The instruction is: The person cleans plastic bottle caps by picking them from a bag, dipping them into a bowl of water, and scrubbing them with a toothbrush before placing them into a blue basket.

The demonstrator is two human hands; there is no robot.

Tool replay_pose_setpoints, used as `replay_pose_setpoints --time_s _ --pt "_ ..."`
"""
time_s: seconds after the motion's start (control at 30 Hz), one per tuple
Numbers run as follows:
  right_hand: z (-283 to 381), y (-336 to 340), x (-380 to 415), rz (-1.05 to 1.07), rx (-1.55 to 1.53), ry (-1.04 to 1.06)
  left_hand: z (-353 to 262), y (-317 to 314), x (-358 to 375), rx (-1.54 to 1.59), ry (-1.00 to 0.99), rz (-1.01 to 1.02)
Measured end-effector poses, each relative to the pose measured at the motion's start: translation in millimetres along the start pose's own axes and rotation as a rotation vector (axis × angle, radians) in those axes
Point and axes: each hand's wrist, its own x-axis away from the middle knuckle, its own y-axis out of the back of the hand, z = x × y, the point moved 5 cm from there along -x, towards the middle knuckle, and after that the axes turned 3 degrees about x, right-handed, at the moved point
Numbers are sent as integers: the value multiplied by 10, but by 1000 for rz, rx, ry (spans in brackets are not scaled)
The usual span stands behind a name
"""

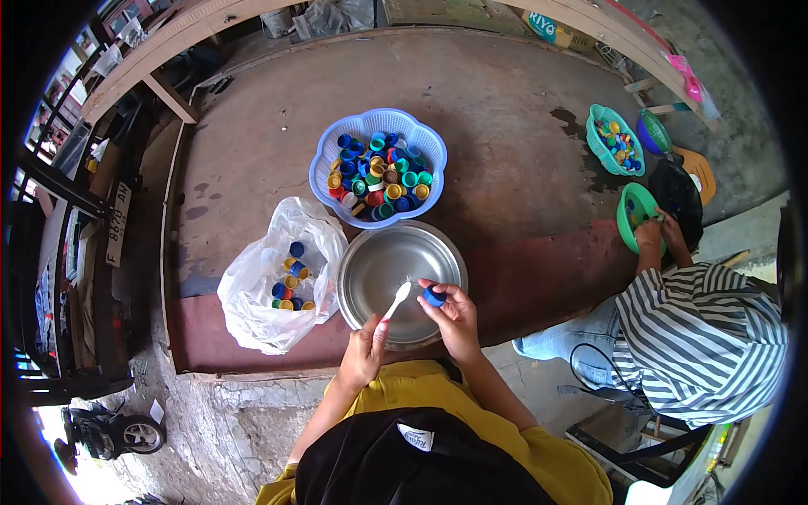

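My left hand point(364, 352) is closed around the handle of a small white toothbrush point(397, 300), its head pointing up and away from me. In my right hand point(455, 320) a blue bottle cap point(434, 295) is pinched between the fingertips. Both hands are over the near part of a metal basin point(362, 261), with brush and cap a short gap apart. Just beyond the basin stands a lavender plastic basket point(321, 160) full of bottle caps in several colours. To the left, an open clear plastic bag point(252, 295) holds several more caps.
At the right a person in a striped top point(703, 337) works with both hands in a green bowl point(627, 220). A turquoise basket point(598, 143) of caps stands beyond it. A wooden rail point(160, 55) edges the table point(497, 109). A motorbike point(109, 433) is at lower left.
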Motion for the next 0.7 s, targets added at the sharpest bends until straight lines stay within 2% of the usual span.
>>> replay_pose_setpoints --time_s 0.07,0.17,0.23,0.3,0.43,0.57,0.7 --pt "-35 71 -25 -40 -61 8 -48 -15 12 -18 -6 33" --pt "-10 69 -52 -72 353 167 -105 -97 39 -46 -57 80" --pt "-72 81 -56 -75 435 238 -120 -179 33 -60 -111 111" --pt "-100 85 -56 -64 591 316 -88 -182 25 -61 -66 83" --pt "47 36 -12 -129 320 293 -59 -105 -7 -47 8 4" --pt "-2 89 -30 -156 441 325 -34 -130 42 -35 2 5" --pt "15 34 -59 -174 173 365 16 -86 5 -38 10 -13"
